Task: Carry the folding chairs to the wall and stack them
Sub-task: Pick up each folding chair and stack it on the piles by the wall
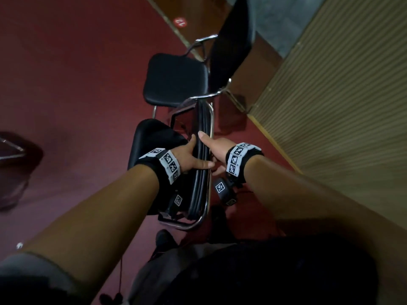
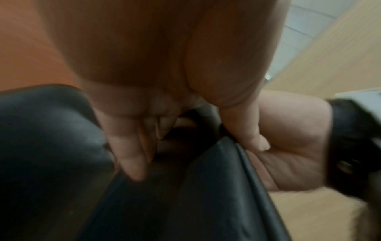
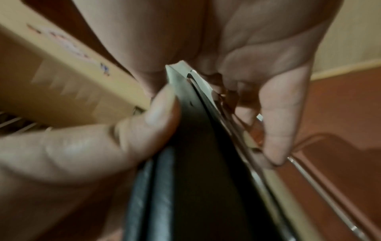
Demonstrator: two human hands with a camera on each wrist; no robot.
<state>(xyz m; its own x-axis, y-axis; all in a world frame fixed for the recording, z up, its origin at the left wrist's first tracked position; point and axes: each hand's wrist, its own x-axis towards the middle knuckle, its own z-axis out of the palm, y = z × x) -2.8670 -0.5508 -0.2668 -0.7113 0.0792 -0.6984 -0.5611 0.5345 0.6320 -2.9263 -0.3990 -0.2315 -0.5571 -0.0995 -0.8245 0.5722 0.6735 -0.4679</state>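
A black padded chair with a chrome frame (image 1: 199, 186) stands in front of me, seen from above, its seat (image 1: 154, 137) pointing left. My left hand (image 1: 191, 157) grips the top of its backrest (image 2: 206, 187), fingers (image 2: 132, 159) down one side and the thumb over the other. My right hand (image 1: 217, 148) holds the same top edge further along; its thumb (image 3: 148, 124) presses the black pad (image 3: 195, 163) and its fingers curl behind the chrome tube (image 3: 257, 177). A second, matching chair (image 1: 176, 78) stands just beyond, its backrest (image 1: 231, 40) toward the wall.
A ribbed tan wall panel (image 1: 330, 95) runs along the right, with a brown wooden base (image 1: 253, 69) below it. Dark red carpet (image 1: 77, 73) covers the floor. A round red number marker (image 1: 180, 22) lies far ahead. A dark object (image 1: 13, 164) sits at the left edge.
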